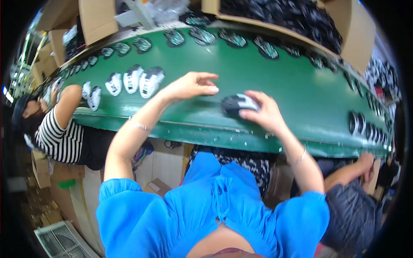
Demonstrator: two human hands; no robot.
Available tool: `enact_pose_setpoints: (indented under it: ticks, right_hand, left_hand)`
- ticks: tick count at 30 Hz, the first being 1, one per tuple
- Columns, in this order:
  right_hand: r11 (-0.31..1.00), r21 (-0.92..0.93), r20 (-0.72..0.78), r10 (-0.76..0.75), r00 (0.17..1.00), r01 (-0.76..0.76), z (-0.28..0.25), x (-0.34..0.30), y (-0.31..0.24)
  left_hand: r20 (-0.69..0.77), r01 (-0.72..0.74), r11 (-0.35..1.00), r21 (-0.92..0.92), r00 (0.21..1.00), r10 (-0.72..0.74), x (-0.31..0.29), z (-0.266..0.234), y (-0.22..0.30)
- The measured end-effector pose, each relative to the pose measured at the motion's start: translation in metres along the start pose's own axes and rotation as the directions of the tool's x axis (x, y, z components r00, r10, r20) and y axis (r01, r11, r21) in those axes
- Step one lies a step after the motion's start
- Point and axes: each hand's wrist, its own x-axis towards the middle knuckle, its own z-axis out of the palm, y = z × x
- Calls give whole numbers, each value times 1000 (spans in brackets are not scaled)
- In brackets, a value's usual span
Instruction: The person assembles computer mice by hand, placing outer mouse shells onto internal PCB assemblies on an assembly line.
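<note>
A black and white computer mouse (232, 104) is gripped at its right end by my right hand (267, 112), just over the green work surface (193, 116). My left hand (191, 86) hovers to the left of it, thumb and forefinger stretched out and apart, with nothing visible between them. Beyond my left forearm lie several white and dark mouse-shaped shells (150, 81) on the green surface. A curved row of dark mouse bases with green circuit boards (203, 36) runs along the far side.
Open cardboard boxes (98, 21) stand along the far edge, one full of black parts (279, 19). More dark and white pieces (365, 127) stand at the right end. A person in a striped shirt (53, 133) works at left; another person's arm (350, 174) rests at right.
</note>
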Motion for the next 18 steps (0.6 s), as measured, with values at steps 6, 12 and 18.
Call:
enact_pose_setpoints:
  ticks: [6, 12, 18]
  right_hand:
    - [661, -673, -588, -207, 782, -331, -77, -40, 56]
    - [583, -683, -683, -294, 669, -441, -120, -49, 85]
    - [941, -330, -478, -239, 845, 79, -73, 44, -13]
  left_hand:
    - [-710, -181, 973, 141, 667, 227, -82, -69, -25]
    - [-826, 301, 781, 546, 349, 443, -127, -149, -94]
    - [-680, 397, 691, 603, 710, 185, -65, -83, -82]
